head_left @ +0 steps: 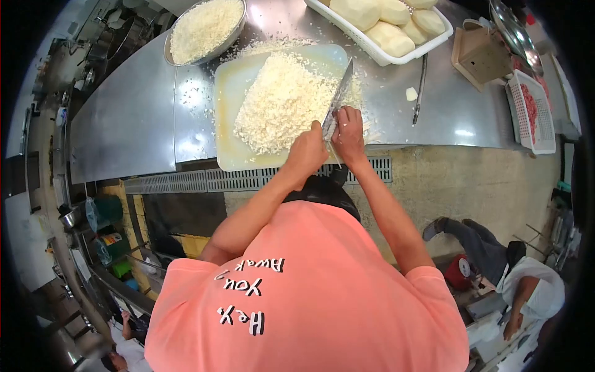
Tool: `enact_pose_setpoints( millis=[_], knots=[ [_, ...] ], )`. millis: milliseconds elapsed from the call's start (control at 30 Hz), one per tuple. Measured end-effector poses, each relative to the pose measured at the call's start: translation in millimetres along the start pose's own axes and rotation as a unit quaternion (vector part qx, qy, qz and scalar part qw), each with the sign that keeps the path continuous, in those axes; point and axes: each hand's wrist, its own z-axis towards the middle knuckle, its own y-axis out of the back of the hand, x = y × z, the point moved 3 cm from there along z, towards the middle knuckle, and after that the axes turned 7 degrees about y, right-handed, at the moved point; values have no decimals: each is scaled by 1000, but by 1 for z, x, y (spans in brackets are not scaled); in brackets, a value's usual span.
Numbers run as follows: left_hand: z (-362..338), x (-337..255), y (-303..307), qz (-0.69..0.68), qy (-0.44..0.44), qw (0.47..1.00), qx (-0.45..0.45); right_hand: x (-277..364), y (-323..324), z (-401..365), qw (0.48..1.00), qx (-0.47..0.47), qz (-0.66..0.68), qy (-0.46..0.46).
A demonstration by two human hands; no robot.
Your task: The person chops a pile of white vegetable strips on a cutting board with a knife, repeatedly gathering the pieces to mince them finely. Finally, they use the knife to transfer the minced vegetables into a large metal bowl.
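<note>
R hand grips 1 knife; L hand clenched beside it, at near edge of 1 board; 1 pile, bare strip left.

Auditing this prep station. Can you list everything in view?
steel counter: one, grey, across the top
cutting board: one, cream, counter centre
chopped white pieces: one heap, on the board
metal bowl: one, silver, upper left, full of such pieces
white crate: one, top centre
peeled tubers: several, pale yellow, in the crate
slim utensil: one, dark, right of the board
cardboard box: one, brown, upper right
white basket: one, far right, holding pinkish-red bits
other person: one, white top, floor lower right
cleaver: one, steel, over the board's right edge
right hand: one, gripping the cleaver's base
left hand: one, fisted beside it, grip unclear
</note>
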Motion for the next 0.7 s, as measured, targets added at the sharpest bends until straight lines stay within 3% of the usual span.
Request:
enact_pose_setpoints(
  millis=[100,267,333,467,567,667,700],
  knots=[
    [8,11,24,-12,-23,999,24,-1,-1,-4,1000,-6,11,13],
    [16,39,53,18,-23,999,-32,-6,6,6,999,3,48,-20],
    [8,34,58,25,-13,998,-57,-9,10,8,995,26,90,-41],
    [-39,34,45,-19,9,1000,-20,-8,19,12,992,3,117,-40],
    [-62,75,33,-26,3,1000,17,-6,29,19,993,-6,105,-62],
    [-34,124,70,-57,35,997,43,-1,34,31,992,-6,115,-58],
    [-25,123,87,-1,14,1000,12,4,35,37,992,5,117,-56]
  ],
)
